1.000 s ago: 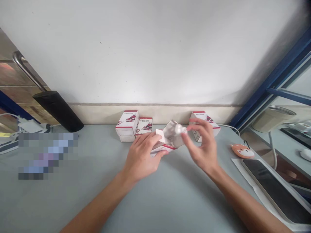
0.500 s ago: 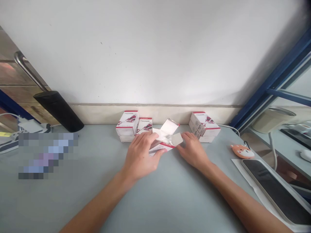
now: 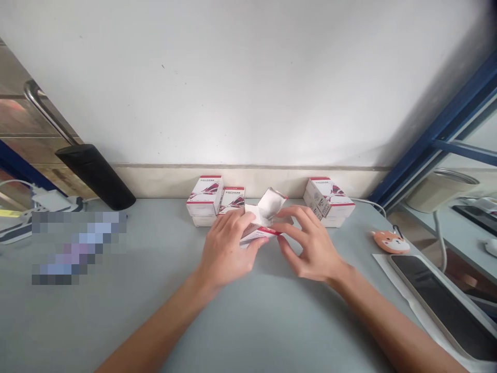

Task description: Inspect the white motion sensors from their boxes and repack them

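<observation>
In the middle of the desk is a small white-and-red cardboard box [image 3: 254, 235], tilted, with its end flaps up and its mouth facing right. My left hand [image 3: 228, 246] is closed round its left side, thumb on the near face. At the open end, my right hand [image 3: 316, 247] has its fingers apart, the fingertips touching the mouth and the near edge. The upright lid flap [image 3: 273, 201] stands behind those fingertips. The inside of the box is mostly hidden by the right fingers, so I cannot make out its contents.
Closed boxes of the same print [image 3: 205, 196] stand by the wall at left, and others [image 3: 330, 199] at right. On the right lie an orange animal-faced case [image 3: 390, 242] and a phone [image 3: 442, 305]. A black cylinder [image 3: 95, 176] leans at left, near a power strip [image 3: 64, 202].
My right hand has risen from beside the box's right flap to over its mouth, its fingers now spread. The left hand keeps its hold on the box.
</observation>
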`<action>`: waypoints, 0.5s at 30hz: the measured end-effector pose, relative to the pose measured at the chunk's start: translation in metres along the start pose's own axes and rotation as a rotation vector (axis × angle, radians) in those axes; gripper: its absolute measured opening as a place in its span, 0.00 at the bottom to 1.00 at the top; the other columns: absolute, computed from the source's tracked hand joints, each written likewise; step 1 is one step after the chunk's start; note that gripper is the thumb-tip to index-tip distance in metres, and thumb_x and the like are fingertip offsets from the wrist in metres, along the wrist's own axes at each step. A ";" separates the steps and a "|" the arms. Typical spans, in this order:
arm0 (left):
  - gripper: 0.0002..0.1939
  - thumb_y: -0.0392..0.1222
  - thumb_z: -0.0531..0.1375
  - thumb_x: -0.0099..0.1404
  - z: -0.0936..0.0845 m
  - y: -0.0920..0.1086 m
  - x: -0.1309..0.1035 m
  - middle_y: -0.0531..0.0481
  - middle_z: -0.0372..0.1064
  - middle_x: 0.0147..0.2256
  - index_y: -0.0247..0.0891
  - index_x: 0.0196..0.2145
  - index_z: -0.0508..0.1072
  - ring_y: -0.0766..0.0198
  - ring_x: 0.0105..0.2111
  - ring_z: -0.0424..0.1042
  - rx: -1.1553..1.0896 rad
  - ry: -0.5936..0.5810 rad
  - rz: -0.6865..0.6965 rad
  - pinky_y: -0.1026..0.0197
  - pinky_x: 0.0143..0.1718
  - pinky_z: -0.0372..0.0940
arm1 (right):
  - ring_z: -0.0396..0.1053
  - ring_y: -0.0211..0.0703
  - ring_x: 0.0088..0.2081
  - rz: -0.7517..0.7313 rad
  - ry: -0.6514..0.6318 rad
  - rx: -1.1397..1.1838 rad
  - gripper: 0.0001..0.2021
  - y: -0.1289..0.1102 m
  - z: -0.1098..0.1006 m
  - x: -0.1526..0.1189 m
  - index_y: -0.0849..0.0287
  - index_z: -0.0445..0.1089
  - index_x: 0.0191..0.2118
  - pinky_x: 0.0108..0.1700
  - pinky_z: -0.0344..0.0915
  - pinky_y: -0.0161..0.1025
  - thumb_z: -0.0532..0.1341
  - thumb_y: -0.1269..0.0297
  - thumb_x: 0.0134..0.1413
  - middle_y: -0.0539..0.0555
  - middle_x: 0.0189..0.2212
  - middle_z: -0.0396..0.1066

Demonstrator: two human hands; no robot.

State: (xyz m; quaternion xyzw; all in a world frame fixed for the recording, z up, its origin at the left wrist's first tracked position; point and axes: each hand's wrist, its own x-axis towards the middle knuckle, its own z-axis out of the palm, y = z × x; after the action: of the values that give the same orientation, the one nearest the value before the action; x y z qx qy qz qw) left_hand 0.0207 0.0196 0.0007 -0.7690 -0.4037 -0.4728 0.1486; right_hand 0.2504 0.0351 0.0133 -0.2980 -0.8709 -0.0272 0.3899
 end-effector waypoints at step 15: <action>0.27 0.41 0.70 0.64 -0.001 -0.003 -0.001 0.49 0.77 0.45 0.47 0.56 0.63 0.54 0.45 0.79 -0.004 -0.025 -0.149 0.52 0.48 0.73 | 0.75 0.47 0.37 0.476 0.244 -0.022 0.03 0.035 0.009 -0.004 0.52 0.76 0.39 0.38 0.69 0.43 0.66 0.62 0.67 0.53 0.41 0.79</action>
State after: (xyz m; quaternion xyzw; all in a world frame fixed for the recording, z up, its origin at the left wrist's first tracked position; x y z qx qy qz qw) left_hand 0.0173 0.0207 -0.0003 -0.7429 -0.4608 -0.4736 0.1067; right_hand 0.2656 0.0641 -0.0023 -0.4932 -0.7224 0.0203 0.4842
